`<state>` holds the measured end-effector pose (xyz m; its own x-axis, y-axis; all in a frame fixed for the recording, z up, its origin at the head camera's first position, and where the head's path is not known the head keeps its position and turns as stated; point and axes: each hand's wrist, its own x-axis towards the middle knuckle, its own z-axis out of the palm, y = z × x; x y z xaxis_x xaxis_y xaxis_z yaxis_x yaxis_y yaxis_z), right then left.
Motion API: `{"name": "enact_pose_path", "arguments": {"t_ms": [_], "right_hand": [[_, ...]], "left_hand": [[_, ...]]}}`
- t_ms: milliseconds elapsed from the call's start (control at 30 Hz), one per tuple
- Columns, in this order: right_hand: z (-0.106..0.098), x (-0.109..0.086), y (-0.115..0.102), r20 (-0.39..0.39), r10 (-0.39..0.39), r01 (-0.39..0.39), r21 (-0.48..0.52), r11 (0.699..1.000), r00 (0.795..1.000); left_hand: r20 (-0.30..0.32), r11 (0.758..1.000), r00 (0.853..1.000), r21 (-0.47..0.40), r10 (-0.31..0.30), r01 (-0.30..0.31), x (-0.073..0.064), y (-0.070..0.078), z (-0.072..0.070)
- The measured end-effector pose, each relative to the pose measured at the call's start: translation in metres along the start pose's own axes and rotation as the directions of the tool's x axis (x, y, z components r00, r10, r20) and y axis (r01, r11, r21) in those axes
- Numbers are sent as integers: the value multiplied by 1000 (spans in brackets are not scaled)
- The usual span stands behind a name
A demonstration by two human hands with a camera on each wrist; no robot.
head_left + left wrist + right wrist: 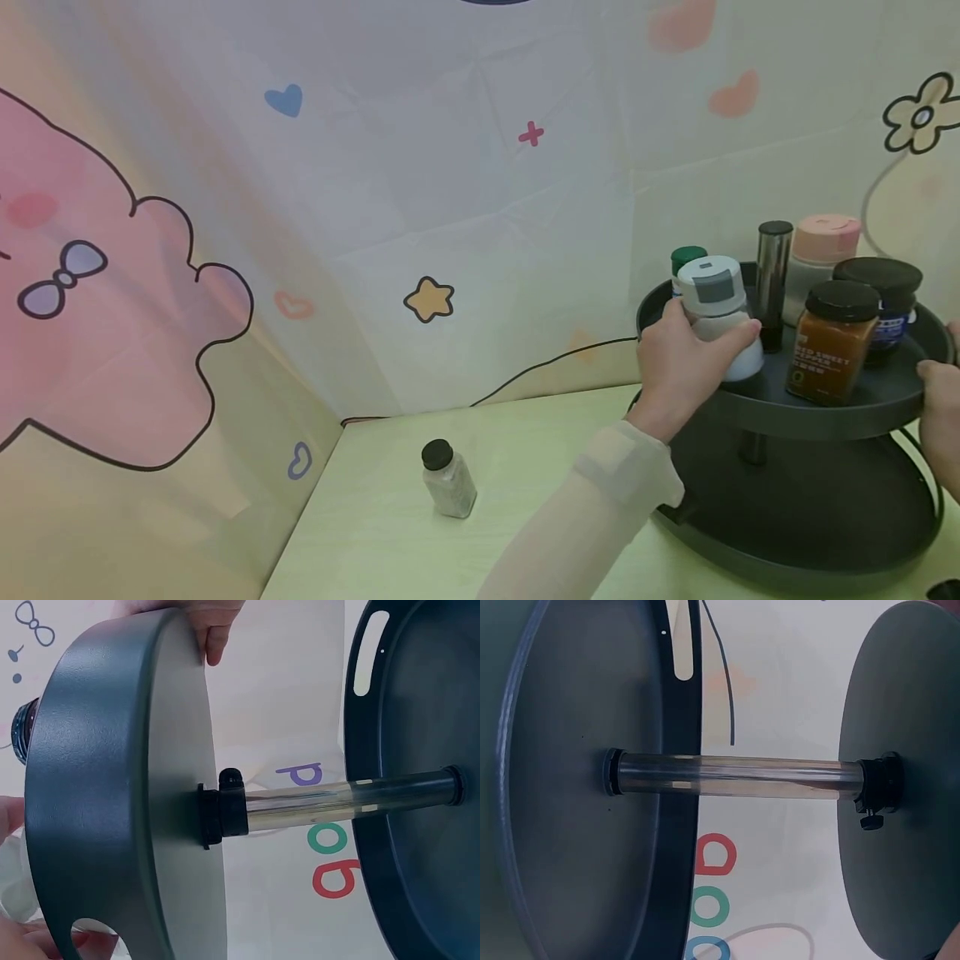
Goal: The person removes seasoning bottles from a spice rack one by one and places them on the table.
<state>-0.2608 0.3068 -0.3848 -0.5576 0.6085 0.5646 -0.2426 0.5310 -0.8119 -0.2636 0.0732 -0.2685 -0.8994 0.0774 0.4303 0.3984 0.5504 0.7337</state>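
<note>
My left hand (678, 367) grips a clear jar with a white cap (716, 287) at the left side of the upper tray of a black two-tier rack (795, 417). Whether the jar's base touches the tray cannot be told. At the tray's right rim, my right hand (941, 417) holds the edge, partly out of the head view; in the left wrist view its fingers (216, 641) reach the tray's underside. Around the jar stand a green-capped container (687, 257), a dark cylinder (772, 287), a pink-capped jar (825, 237), a red pepper jar (828, 350) and a black-lidded jar (888, 275).
A small black-capped shaker (450, 483) stands on the pale green tabletop (360, 517), left of the rack. The rack's lower tray (810, 508) sits below, joined by a metal post (780, 778). A black cable (525, 371) runs along the wall.
</note>
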Motion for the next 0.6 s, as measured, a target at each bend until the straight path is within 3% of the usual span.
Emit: {"name": "enact_pose_path", "arguments": {"t_ms": [133,233,467,600], "right_hand": [[-9,-12,-52,76,-4,-1,66,998,997],[-12,-18,-71,99,-2,-4,62,998,995],[-13,-19,-74,86,5,-9,49,999,996],[-14,-19,-67,130,27,-32,38,999,991]], "left_hand": [[-4,1000,1000,-30,2,-2,0,-1,-1],[-3,999,1000,-51,0,0,0,-2,-2],[1,989,999,-146,-38,38,0,-2,-4],[2,982,999,-182,-43,43,1,-3,-6]]}}
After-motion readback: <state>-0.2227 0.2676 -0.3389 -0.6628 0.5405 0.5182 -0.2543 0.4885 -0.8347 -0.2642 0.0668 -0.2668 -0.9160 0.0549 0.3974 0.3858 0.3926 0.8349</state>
